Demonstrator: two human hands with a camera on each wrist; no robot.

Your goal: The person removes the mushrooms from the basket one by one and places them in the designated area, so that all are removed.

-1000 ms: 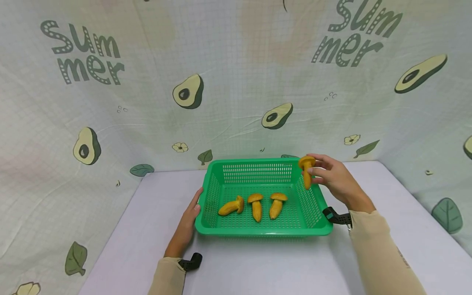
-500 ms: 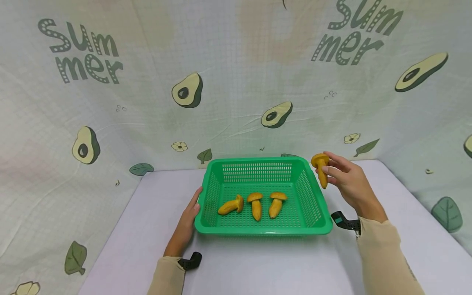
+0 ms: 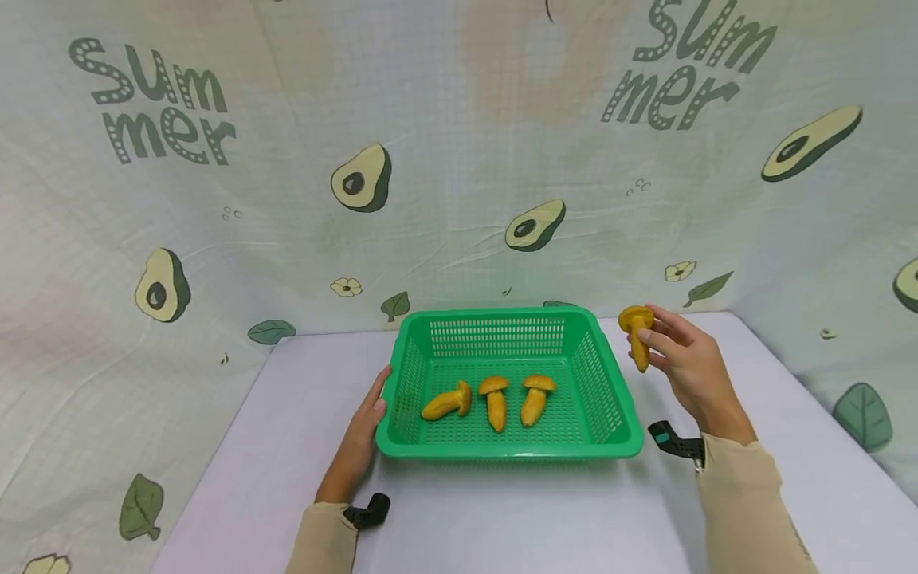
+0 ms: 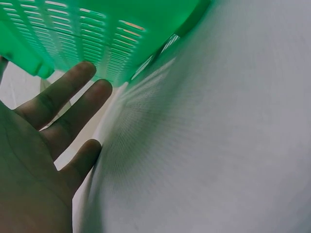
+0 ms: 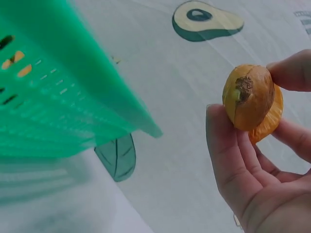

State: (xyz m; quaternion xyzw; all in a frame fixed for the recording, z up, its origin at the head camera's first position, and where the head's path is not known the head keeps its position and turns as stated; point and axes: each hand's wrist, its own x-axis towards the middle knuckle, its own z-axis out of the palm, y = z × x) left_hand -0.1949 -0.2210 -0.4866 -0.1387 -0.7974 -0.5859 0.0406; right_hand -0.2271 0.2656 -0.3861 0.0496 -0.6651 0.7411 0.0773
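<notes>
1. Mushroom, yellow-brown, held in the air just outside the right side of the green basket, cap up and stem down in the head view.
2. The right hand pinches it between thumb and fingers; the right wrist view shows a dark, rough patch on its rounded end and a gap between it and the basket.
3. On the basket's slotted floor, the leftmost mushroom lies with its cap to the right; the middle mushroom and the rightmost mushroom have caps toward the far wall.
4. The left hand is at the basket's left side, fingers spread in the left wrist view; how firmly they press, I cannot tell.
5. Under everything, the white desk stretches nearer than the basket and out to both sides of it.
6. The basket stands near the desk's far edge, well apart from the side edges, which fan outward toward the viewer. The right forearm crosses the strip between basket and right edge.
7. Pale cloth printed with avocados, leaves and "Summer" bounds the back and both sides.
</notes>
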